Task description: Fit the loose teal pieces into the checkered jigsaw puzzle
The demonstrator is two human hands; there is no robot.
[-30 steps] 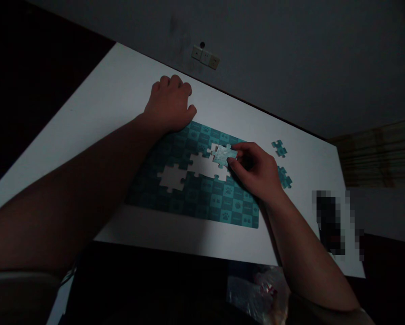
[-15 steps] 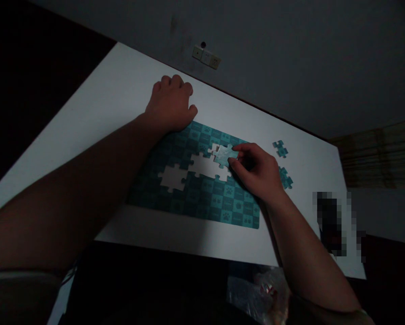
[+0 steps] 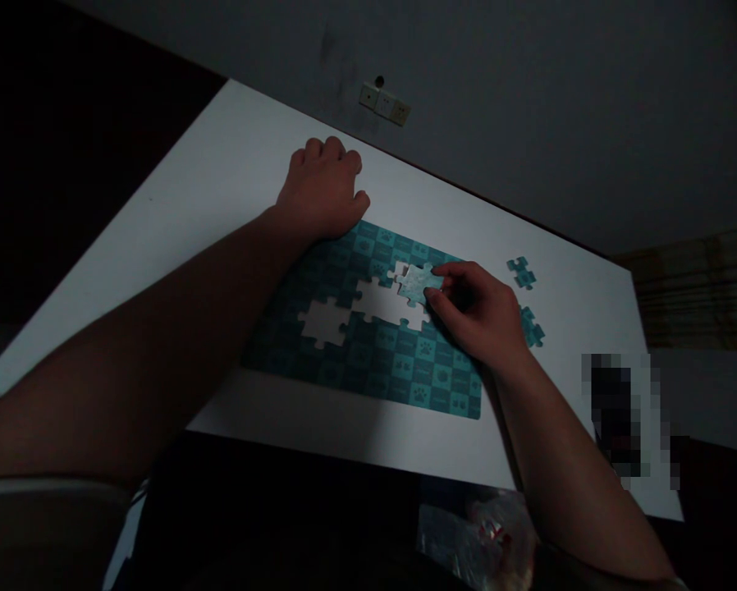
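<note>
A teal checkered jigsaw puzzle (image 3: 399, 361) with paw prints lies on the white table, with gaps in its middle. My right hand (image 3: 482, 312) pinches a light teal puzzle piece (image 3: 418, 283) between thumb and fingertips. That piece sits tilted over the right end of the larger gap and covers part of it. My left hand (image 3: 325, 185) rests palm down at the puzzle's far left edge, thumb out to the side and fingers bent but apart, holding nothing. Two loose puzzle pieces (image 3: 522, 272) lie right of the puzzle, the nearer one partly behind my right hand.
The white table (image 3: 184, 172) meets a grey wall with sockets (image 3: 385, 103) along its far edge. A blurred-out dark object (image 3: 615, 410) is at the table's right end. Below the front edge is a clear plastic bag (image 3: 467, 538).
The view has shifted slightly, so everything appears a little further right. Both hands keep nearly the same place on the puzzle, and the right still pinches the piece.
</note>
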